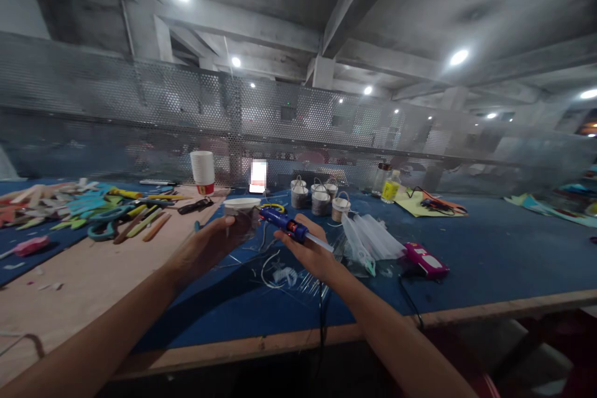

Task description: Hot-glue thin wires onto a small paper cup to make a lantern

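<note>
My left hand (211, 241) is closed around a small paper cup (242, 219) with a pale rim and a darker, wrapped-looking side. In my right hand (311, 252) is a blue hot glue gun (285, 224), its nozzle pointing left at the cup's side. Whether the nozzle touches the cup, I cannot tell. A clear glue stick (321, 241) juts from the back of the gun, and a black cord hangs below my hand. Beyond the gun stand several small wrapped cups with handles (319, 199), like little buckets.
Left of my hands lie scissors (103, 231), craft sticks (156, 227) and paper scraps; a stack of paper cups (202, 171) stands behind. A lit phone (258, 175) leans near the mesh partition. On the right are plastic bags (373, 237), a magenta device (425, 260) and a yellow-labelled bottle (390, 188).
</note>
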`<state>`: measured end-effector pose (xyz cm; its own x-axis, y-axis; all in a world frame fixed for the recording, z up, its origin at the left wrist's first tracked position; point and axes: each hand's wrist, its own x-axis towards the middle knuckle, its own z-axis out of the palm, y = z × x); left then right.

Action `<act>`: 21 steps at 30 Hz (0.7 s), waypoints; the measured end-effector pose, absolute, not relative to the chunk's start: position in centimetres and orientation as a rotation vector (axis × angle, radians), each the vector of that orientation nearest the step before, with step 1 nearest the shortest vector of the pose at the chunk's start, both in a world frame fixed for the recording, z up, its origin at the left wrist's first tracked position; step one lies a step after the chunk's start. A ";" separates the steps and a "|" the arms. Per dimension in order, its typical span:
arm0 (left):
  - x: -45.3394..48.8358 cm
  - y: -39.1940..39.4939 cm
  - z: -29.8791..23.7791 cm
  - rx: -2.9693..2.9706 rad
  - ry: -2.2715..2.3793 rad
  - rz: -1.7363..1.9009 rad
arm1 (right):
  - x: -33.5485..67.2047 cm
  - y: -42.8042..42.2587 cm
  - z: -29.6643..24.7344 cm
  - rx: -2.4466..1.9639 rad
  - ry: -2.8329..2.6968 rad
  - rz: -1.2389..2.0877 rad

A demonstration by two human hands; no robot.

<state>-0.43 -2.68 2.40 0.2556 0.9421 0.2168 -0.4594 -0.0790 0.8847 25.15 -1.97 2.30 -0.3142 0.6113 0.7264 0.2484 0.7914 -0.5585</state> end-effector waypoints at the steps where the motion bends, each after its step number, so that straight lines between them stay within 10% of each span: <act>1: -0.4 -2.7 2.4 1.097 0.586 1.276 | 25.1 -2.0 2.3 -0.657 -1.897 0.417; 21: -1.0 -2.7 2.7 1.013 0.407 1.234 | 25.0 -2.5 2.8 -0.698 -1.849 0.534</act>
